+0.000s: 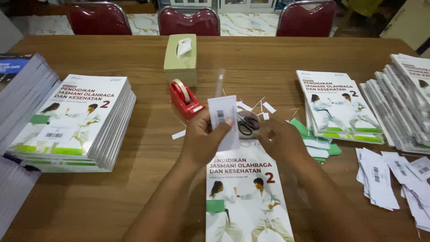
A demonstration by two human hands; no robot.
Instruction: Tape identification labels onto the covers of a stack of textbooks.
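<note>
A barcode label [222,117], pinched upright in the left hand [204,142], is held above the book [244,192] lying on the worktop [148,148]. The right hand [282,142] is curled at its lower edge; whether it grips anything cannot be told. Scissors [246,124] and tape dispenser [184,98] lie beyond. Pressing it down flat and square would serve best.

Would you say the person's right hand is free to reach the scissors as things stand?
Probably yes: the scissors lie uncovered on the table just beside the right hand, with only paper scraps nearby.
</note>
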